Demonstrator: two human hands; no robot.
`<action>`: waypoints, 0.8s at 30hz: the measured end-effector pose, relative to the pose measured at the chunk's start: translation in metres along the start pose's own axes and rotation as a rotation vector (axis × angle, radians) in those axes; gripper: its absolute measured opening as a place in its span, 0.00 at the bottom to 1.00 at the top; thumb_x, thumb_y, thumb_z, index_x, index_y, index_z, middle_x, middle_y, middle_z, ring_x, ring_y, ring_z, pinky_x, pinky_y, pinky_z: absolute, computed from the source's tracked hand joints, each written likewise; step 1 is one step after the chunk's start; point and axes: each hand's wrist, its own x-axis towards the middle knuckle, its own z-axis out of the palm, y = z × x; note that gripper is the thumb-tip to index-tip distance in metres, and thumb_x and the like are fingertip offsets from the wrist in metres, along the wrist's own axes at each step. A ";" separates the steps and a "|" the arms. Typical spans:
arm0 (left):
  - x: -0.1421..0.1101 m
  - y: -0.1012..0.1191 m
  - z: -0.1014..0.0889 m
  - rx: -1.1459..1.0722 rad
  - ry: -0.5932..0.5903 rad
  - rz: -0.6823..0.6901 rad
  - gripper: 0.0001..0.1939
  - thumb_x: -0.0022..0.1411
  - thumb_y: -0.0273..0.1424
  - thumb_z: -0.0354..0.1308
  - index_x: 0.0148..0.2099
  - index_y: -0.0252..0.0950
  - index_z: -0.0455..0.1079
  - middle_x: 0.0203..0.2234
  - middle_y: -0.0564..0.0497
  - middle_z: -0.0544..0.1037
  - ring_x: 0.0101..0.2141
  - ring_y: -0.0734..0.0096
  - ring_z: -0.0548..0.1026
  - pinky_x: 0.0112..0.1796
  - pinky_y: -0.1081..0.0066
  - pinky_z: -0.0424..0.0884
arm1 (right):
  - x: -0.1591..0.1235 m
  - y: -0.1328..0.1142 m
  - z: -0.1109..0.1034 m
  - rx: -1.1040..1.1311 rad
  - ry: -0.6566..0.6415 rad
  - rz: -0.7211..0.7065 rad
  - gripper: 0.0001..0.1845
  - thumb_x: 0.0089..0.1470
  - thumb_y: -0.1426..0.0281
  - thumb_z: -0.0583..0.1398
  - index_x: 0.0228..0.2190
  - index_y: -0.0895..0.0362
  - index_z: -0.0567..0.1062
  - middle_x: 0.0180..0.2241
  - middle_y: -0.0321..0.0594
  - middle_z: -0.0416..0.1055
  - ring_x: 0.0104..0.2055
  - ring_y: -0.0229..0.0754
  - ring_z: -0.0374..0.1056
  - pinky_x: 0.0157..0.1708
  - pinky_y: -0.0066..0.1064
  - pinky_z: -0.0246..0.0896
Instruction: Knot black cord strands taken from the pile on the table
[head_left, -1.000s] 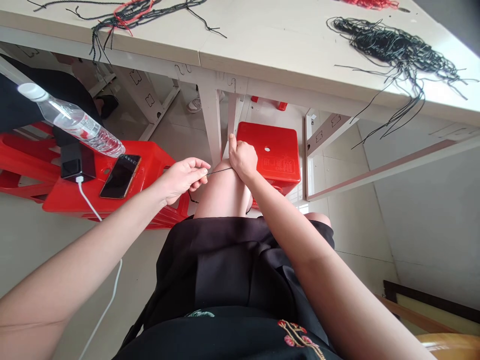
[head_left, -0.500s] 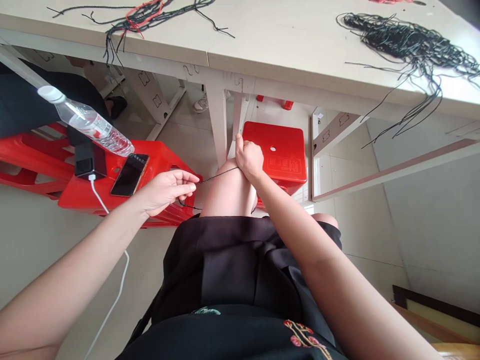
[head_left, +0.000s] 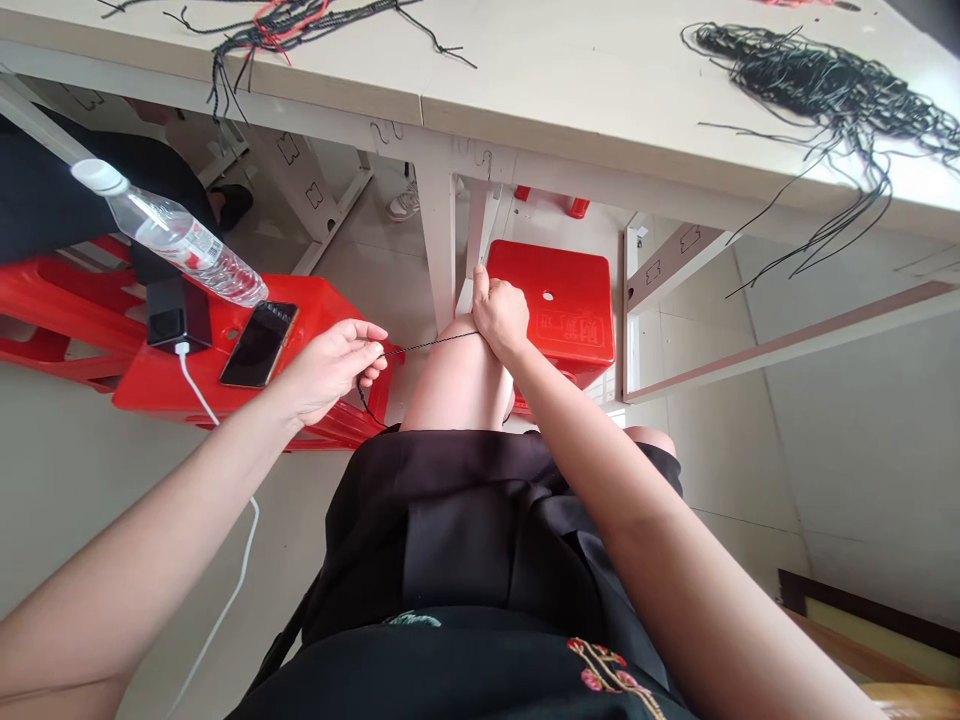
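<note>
A thin black cord (head_left: 431,344) stretches in a straight line over my bare knee, between my two hands. My left hand (head_left: 337,368) pinches it between thumb and fingers, left of the knee. Below that hand, a loose black tail of cord droops toward my dark skirt. On the far side of the knee rests my right hand (head_left: 501,315), fingers curled and thumb pointing up. The cord runs in under its palm side; its end there is hidden.
A pale table (head_left: 555,90) crosses ahead, bearing a tangled black cord bundle (head_left: 817,80) and black cords (head_left: 330,25) tied with red. At left, a red stool (head_left: 165,385) carries a bottle (head_left: 187,240), a phone (head_left: 259,343) and a black charger (head_left: 178,315). Another red stool (head_left: 562,270) stands under the table.
My left hand has shifted slightly left and up, and its fingers have changed position on the cord. The right hand stays on the knee.
</note>
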 end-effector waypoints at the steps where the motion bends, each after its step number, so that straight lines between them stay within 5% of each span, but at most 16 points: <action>1: 0.000 0.000 0.000 0.000 0.004 -0.001 0.12 0.52 0.31 0.62 0.40 0.37 0.67 0.22 0.55 0.70 0.23 0.77 0.66 0.25 0.75 0.64 | 0.000 0.000 0.000 0.000 -0.002 0.001 0.29 0.61 0.54 0.41 0.15 0.54 0.60 0.21 0.42 0.67 0.32 0.49 0.69 0.37 0.41 0.63; 12: -0.006 0.013 0.000 -0.044 0.033 -0.075 0.08 0.52 0.33 0.61 0.31 0.32 0.72 0.23 0.47 0.73 0.22 0.77 0.66 0.18 0.80 0.53 | -0.002 -0.001 -0.002 0.021 -0.009 0.020 0.29 0.61 0.54 0.41 0.16 0.55 0.63 0.20 0.41 0.64 0.33 0.48 0.68 0.37 0.39 0.62; 16: -0.007 0.011 -0.002 0.108 0.067 -0.019 0.09 0.43 0.26 0.66 0.31 0.33 0.74 0.23 0.50 0.73 0.21 0.80 0.64 0.20 0.78 0.58 | -0.002 0.000 -0.002 0.015 -0.004 0.016 0.29 0.61 0.54 0.41 0.16 0.55 0.62 0.21 0.42 0.65 0.32 0.48 0.68 0.37 0.40 0.62; 24: -0.001 0.005 -0.002 0.125 0.082 0.091 0.12 0.51 0.27 0.61 0.40 0.36 0.70 0.26 0.52 0.73 0.26 0.76 0.69 0.26 0.76 0.63 | -0.001 0.001 -0.001 0.017 -0.011 0.014 0.28 0.61 0.54 0.41 0.16 0.55 0.63 0.23 0.43 0.67 0.33 0.48 0.69 0.37 0.40 0.62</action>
